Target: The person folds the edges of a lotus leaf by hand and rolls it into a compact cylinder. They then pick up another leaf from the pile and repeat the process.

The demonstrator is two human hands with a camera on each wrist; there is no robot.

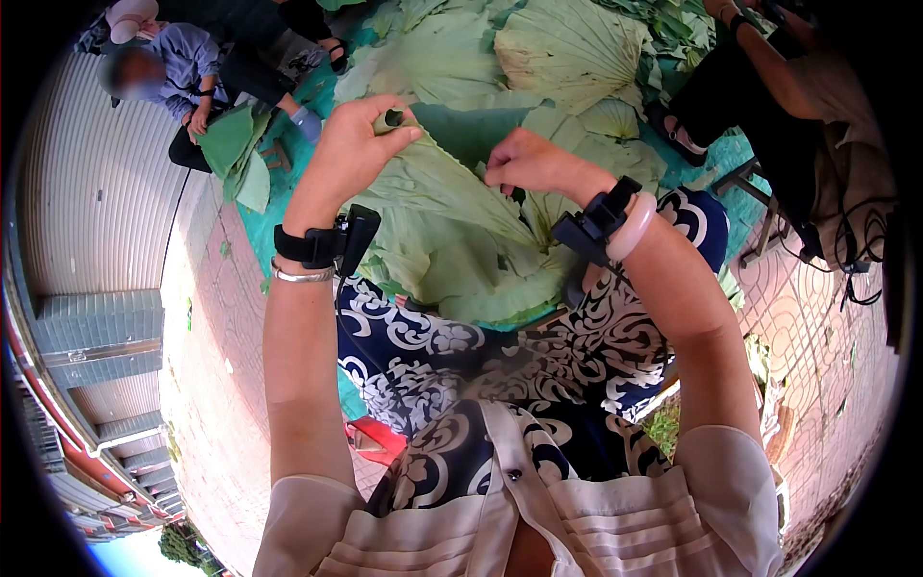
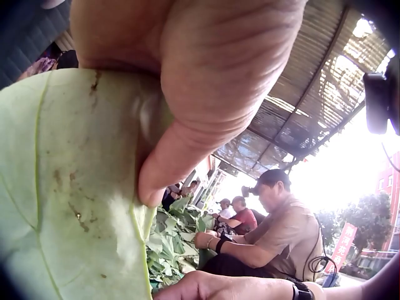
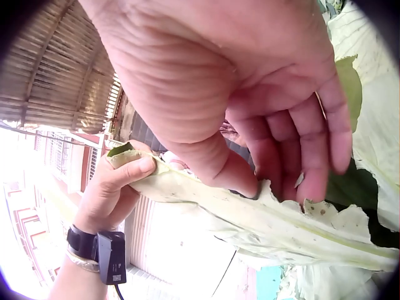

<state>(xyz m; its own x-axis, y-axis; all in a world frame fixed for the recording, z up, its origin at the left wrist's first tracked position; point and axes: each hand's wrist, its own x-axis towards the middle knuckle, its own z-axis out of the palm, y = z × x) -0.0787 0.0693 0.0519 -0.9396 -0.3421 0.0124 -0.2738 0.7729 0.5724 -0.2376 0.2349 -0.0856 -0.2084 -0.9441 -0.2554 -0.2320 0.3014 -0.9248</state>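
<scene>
A large pale green lotus leaf [image 1: 447, 192] is stretched between both hands, its near end over the lap. My left hand [image 1: 361, 144] pinches its rolled upper corner between thumb and fingers. In the left wrist view the thumb [image 2: 181, 156] lies along the leaf's edge, and brown specks mark the surface. My right hand [image 1: 534, 162] has its fingers curled at the leaf's far edge. Seen from the right wrist, thumb and forefinger pinch the ragged, torn rim [image 3: 269, 190], while the other fingers bend behind it.
More lotus leaves [image 1: 572, 48] lie piled on a teal sheet [image 1: 264, 216] ahead. A seated person [image 1: 197, 72] at the left holds folded leaves [image 1: 236, 154]. Close by on the right sits another person [image 1: 779, 87] beside a low stool [image 1: 755, 192]. A red item [image 1: 377, 440] lies near the lap.
</scene>
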